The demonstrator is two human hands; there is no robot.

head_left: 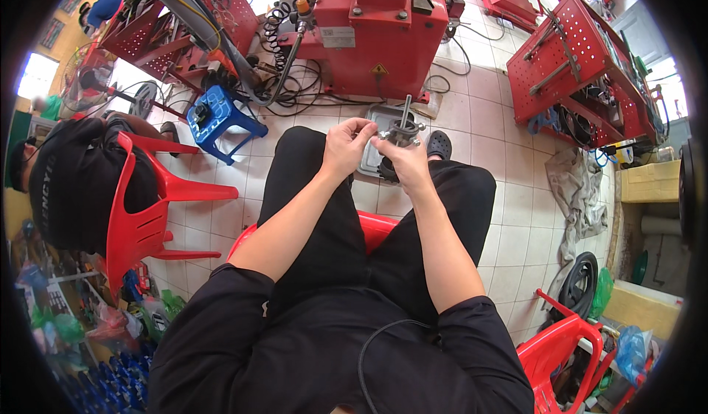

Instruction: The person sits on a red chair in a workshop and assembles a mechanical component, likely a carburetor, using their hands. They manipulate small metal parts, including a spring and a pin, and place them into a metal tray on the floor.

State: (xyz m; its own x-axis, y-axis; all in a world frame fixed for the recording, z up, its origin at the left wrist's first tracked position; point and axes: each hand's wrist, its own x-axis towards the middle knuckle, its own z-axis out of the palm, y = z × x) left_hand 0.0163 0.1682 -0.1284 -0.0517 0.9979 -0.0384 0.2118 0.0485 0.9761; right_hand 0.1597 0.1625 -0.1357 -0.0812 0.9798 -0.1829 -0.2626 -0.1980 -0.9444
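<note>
I sit on a red plastic chair (376, 226) with both forearms stretched out over my knees. My right hand (402, 159) grips a small metal mechanical part (402, 128) with a grey shaft sticking up and a dark ring around it. My left hand (346, 145) pinches the left side of the same part with its fingertips. Both hands hover above a grey metal tray (377, 119) that lies on the tiled floor between my feet.
A big red machine (383, 30) stands ahead, with hoses and cables on the floor. A blue stool (217, 115) is at front left. A person in black sits on a red chair (147, 200) at left. Red perforated racks (582, 60) at right, a tyre (582, 281) and rag nearby.
</note>
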